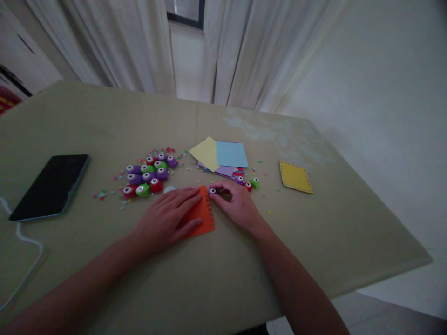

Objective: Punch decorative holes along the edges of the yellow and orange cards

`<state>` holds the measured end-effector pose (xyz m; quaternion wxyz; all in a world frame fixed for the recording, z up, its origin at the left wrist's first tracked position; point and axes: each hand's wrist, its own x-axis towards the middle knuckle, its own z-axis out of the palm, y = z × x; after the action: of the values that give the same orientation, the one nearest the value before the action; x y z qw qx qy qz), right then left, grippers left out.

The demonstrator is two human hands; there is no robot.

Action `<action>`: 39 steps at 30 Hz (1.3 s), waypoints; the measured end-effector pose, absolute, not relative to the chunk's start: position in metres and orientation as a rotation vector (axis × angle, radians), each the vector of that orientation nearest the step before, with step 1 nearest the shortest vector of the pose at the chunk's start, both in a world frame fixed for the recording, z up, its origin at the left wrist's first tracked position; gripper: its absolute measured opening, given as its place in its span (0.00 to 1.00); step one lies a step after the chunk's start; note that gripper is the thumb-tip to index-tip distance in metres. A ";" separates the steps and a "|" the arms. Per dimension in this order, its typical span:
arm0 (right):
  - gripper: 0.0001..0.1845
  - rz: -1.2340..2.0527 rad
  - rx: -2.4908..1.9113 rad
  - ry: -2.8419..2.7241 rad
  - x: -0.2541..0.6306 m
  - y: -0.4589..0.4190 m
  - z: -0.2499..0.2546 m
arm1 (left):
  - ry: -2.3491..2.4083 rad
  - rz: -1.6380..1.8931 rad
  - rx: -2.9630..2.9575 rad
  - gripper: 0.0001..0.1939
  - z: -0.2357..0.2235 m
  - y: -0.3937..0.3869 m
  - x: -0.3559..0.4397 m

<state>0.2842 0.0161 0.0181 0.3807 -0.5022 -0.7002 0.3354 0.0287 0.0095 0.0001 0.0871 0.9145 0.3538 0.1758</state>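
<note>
An orange paper square (206,215) lies on the table, with a row of small punched marks down its right edge. My left hand (167,216) rests flat on it, fingers stretched out, covering much of its left part. With thumb and fingers closed, my right hand (237,202) grips a small purple craft punch (212,191) with a white and black top, at the paper's upper right corner. Just beyond that hand sit a purple punch (239,180), a red punch (248,186) and a green punch (255,183).
Several purple, red and green punches (148,177) stand grouped at left among scattered paper confetti (102,195). Coloured paper sheets (232,153) are stacked behind my hands. A yellow square with a marked border (296,177) lies right. A black tablet (52,186) with a white cable (33,241) lies left.
</note>
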 end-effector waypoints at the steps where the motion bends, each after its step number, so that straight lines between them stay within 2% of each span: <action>1: 0.10 0.863 -1.277 -1.792 0.284 0.016 0.018 | 1.050 0.523 2.722 0.30 0.000 0.010 0.029; 39: 0.08 0.785 -1.364 -1.737 0.284 0.016 0.015 | 1.064 0.509 2.648 0.30 0.000 0.009 0.030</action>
<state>0.2843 0.0164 0.0149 0.3882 -0.5364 -0.6829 0.3086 0.0299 0.0089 0.0005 0.1214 0.9068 0.3643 0.1742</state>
